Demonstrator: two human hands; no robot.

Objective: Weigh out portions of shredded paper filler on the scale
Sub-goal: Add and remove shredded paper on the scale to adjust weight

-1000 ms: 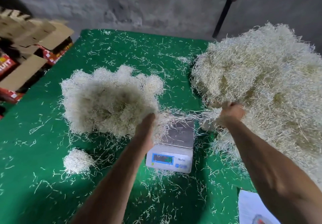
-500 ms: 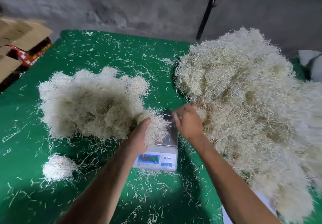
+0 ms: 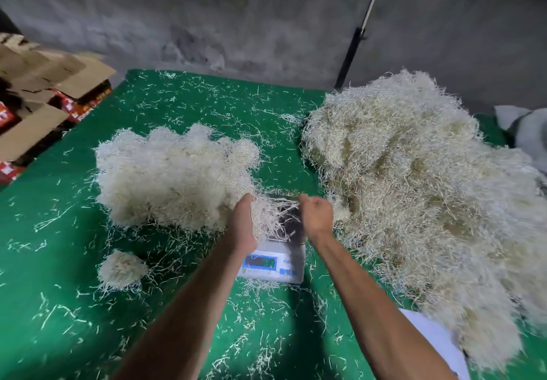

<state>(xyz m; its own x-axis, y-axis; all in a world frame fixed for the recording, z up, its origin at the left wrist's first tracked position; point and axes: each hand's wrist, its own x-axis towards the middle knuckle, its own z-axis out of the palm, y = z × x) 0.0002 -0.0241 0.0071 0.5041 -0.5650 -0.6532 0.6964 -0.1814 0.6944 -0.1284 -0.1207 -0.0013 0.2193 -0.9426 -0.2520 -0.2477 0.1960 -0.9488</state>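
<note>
A: Head view, nearest first: two bare forearms are stretched out over the green table (image 3: 59,305), which is littered with loose strands.

B: And the white sheet (image 3: 438,347) at the lower right edge is partly buried under filler.

A: The scale (image 3: 273,264) is set between the arms, its blue-framed display turned toward the person. The digits cannot be read.

B: A small wad (image 3: 122,268) is seen lying alone to the left of it, apart from everything else.

A: Over the pan, the left hand (image 3: 242,225) is curled around a tuft of shredded paper (image 3: 266,211). The right hand (image 3: 316,217) is closed too, and strands of that same tuft are pinched in it. The tuft is stretched between the two hands above the steel plate.

B: Just beyond the left hand, a medium pile (image 3: 174,175) is heaped on the cloth.

A: On the right, the big mound (image 3: 414,187) is spread from the far corner down to the near edge.

B: Farthest back, cardboard boxes (image 3: 38,89) are stacked at the left, and a dark pole (image 3: 352,54) is leaned against the grey wall.
</note>
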